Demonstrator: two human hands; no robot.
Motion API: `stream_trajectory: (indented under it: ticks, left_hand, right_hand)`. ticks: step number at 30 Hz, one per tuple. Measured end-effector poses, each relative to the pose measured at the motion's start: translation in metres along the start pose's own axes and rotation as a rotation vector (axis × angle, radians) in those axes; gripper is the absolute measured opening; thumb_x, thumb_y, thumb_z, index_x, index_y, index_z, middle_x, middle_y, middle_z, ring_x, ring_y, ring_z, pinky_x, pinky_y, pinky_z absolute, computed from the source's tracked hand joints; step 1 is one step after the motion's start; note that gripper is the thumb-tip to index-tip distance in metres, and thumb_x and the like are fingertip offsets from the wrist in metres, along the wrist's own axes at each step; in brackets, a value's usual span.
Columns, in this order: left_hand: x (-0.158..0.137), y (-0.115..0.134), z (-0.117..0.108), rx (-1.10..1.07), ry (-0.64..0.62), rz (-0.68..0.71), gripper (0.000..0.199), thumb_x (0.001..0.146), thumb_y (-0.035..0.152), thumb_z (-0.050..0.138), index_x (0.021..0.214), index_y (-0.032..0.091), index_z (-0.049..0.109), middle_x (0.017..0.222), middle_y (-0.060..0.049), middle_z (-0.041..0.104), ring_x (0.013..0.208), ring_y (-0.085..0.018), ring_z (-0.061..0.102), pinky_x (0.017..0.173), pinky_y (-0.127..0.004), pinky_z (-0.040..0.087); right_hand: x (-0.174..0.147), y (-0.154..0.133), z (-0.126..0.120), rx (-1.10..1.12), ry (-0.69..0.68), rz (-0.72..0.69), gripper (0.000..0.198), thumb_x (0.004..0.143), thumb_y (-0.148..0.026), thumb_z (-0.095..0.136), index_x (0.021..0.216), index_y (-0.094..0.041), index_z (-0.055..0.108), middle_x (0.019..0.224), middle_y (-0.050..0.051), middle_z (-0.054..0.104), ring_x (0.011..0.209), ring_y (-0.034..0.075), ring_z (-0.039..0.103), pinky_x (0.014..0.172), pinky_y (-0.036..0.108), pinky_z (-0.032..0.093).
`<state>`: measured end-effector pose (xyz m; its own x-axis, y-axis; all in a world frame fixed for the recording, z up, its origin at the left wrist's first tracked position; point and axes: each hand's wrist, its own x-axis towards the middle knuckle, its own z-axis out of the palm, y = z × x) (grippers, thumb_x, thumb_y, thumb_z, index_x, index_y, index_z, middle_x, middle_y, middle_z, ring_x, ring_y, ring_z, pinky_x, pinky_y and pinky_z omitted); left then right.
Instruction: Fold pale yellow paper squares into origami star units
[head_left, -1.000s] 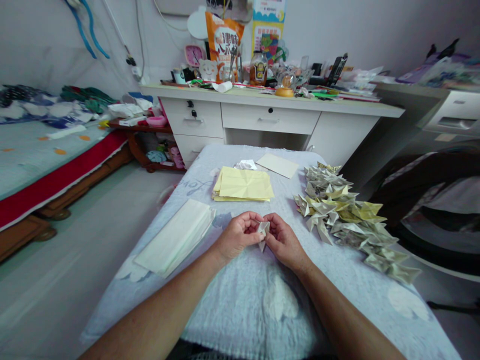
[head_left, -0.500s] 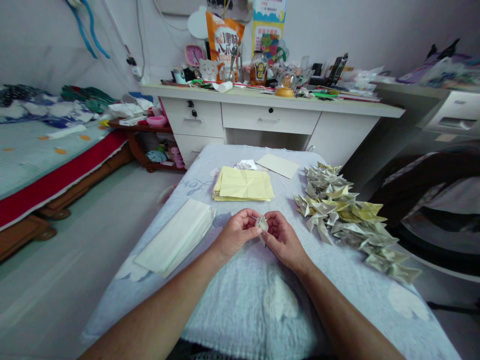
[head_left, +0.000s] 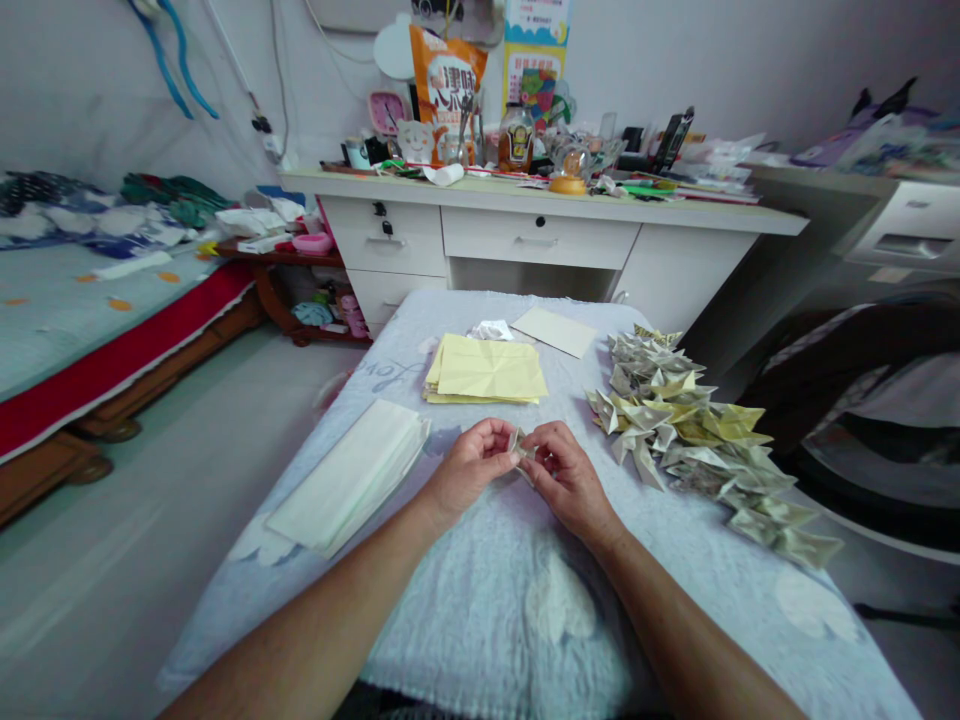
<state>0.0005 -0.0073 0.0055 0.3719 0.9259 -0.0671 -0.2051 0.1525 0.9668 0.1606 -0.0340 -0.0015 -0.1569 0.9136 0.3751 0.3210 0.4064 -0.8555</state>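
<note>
Between my two hands is a small piece of folded paper [head_left: 517,446], pale and mostly covered by fingers. My left hand [head_left: 478,462] pinches its left side with thumb and fingertips. My right hand [head_left: 562,468] is closed on the right side, fingers curled over it. Just beyond the hands lies a stack of yellow paper sheets [head_left: 491,370], the top one creased. A pile of long white folded paper [head_left: 349,475] rests to the left. Many folded paper pieces [head_left: 690,425] with pointed ends sit in rows on the right.
A patterned light-blue cloth [head_left: 487,620] covers the table. At its far end are a crumpled white paper [head_left: 492,330] and a flat cream card [head_left: 555,331]. Behind stands a cluttered white desk [head_left: 540,235]; a washing machine [head_left: 900,230] is at right, a bed [head_left: 112,310] at left.
My right fingers have shifted left and closed further over the folded paper, so less of it shows. The left hand keeps its pinch nearly in place.
</note>
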Motion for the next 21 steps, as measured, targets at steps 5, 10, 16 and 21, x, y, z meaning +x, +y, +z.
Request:
stream_trajectory:
  ticks: [5, 10, 16, 21]
  left_hand:
    - [0.0001, 0.0004, 0.0003, 0.015, -0.009, 0.002, 0.029, 0.070, 0.024, 0.070, 0.094, 0.015, 0.056, 0.079, 0.001, 0.059, 0.072, -0.010, 0.053, 0.068, -0.024, 0.040]
    - [0.0015, -0.0010, -0.0014, 0.019, 0.002, 0.033, 0.028, 0.072, 0.023, 0.069, 0.095, 0.015, 0.054, 0.082, -0.001, 0.060, 0.073, -0.011, 0.054, 0.065, -0.023, 0.040]
    - [0.0005, -0.0019, -0.0017, -0.035, 0.069, 0.061, 0.043, 0.073, 0.020, 0.066, 0.111, 0.022, 0.047, 0.083, 0.002, 0.059, 0.075, -0.012, 0.056, 0.068, -0.024, 0.043]
    - [0.0015, -0.0026, -0.0019, 0.004, 0.064, 0.050, 0.037, 0.072, 0.023, 0.068, 0.105, 0.020, 0.053, 0.083, 0.001, 0.060, 0.073, -0.012, 0.056, 0.064, -0.023, 0.043]
  right_hand:
    - [0.0008, 0.0009, 0.0003, -0.011, 0.003, 0.001, 0.008, 0.086, -0.020, 0.057, 0.092, -0.023, 0.060, 0.091, 0.002, 0.049, 0.069, 0.012, 0.047, 0.061, 0.025, 0.041]
    - [-0.0016, -0.0013, -0.0012, -0.115, 0.075, -0.011, 0.017, 0.082, -0.020, 0.059, 0.098, -0.022, 0.053, 0.094, 0.003, 0.048, 0.076, 0.014, 0.049, 0.065, 0.026, 0.043]
    - [-0.0033, -0.0049, -0.0025, -0.224, 0.018, -0.034, 0.017, 0.080, -0.026, 0.063, 0.093, -0.021, 0.053, 0.092, 0.003, 0.048, 0.077, 0.016, 0.049, 0.066, 0.027, 0.043]
    - [-0.0031, -0.0014, 0.0000, -0.248, 0.041, -0.045, 0.009, 0.083, -0.017, 0.055, 0.089, -0.022, 0.050, 0.084, 0.001, 0.049, 0.069, 0.014, 0.048, 0.063, 0.026, 0.041]
